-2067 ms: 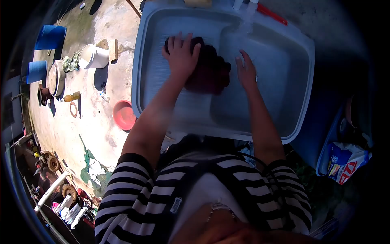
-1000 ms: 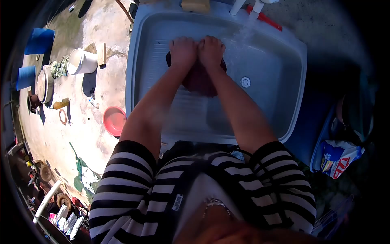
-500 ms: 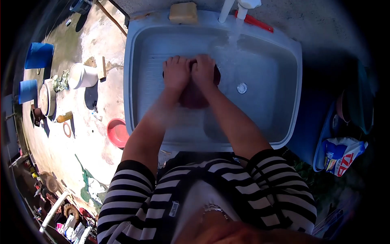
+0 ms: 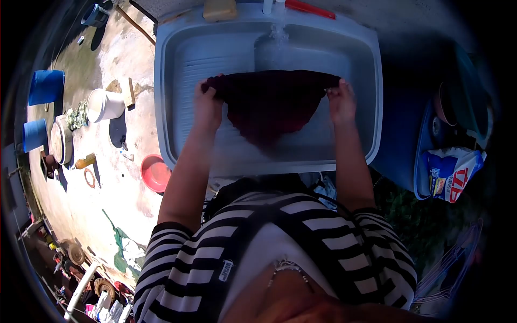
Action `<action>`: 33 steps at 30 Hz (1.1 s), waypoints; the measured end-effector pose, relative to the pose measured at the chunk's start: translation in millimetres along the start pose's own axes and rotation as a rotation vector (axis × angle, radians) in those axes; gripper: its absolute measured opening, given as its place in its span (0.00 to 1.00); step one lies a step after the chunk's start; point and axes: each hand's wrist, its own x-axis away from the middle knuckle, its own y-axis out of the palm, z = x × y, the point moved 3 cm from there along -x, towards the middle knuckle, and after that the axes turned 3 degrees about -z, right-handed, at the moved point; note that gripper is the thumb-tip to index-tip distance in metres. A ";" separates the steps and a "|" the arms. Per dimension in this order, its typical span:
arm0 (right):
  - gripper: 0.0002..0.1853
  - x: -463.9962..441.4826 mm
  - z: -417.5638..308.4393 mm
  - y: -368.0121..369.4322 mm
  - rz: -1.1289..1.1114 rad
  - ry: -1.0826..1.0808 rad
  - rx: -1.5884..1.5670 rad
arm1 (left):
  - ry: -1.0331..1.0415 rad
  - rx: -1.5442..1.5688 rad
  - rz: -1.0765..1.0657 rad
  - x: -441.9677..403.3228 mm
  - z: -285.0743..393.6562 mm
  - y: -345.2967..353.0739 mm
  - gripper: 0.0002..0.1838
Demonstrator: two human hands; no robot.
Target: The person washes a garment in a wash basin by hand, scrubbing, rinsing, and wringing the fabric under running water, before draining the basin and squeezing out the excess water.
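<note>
A dark maroon cloth (image 4: 272, 105) is stretched out over the grey sink (image 4: 362, 64), its top edge taut and its lower part hanging to a rounded point. My left hand (image 4: 209, 105) grips its left corner, above the ribbed washboard side. At the cloth's right corner, my right hand (image 4: 341, 101) pinches the edge between thumb and fingers. Water (image 4: 279, 33) runs from a white tap at the sink's back edge, behind the cloth. The drain is hidden from view.
A yellow soap block (image 4: 219, 9) and a red-handled object (image 4: 311, 8) lie on the back rim. On the left floor are a red basin (image 4: 155, 173), a white bucket (image 4: 105, 105) and blue containers (image 4: 47, 87). A detergent bag (image 4: 453, 171) is at the right.
The bunched cloth under my two hands has been lifted and spread wide. My hands have moved apart, one to each corner. The view has shifted, with the sink now further left.
</note>
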 end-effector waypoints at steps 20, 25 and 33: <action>0.46 26.6 137.0 18.6 -0.481 0.357 1.996 | -0.057 -1.099 -0.507 53.4 -129.1 13.8 0.31; 0.28 17.3 109.1 15.2 -0.529 0.358 1.316 | 0.302 -1.428 -0.492 68.4 -152.7 44.1 0.45; 0.15 3.2 -102.1 108.6 -0.331 0.154 0.431 | -0.082 -0.884 -0.366 40.0 -106.8 63.3 0.27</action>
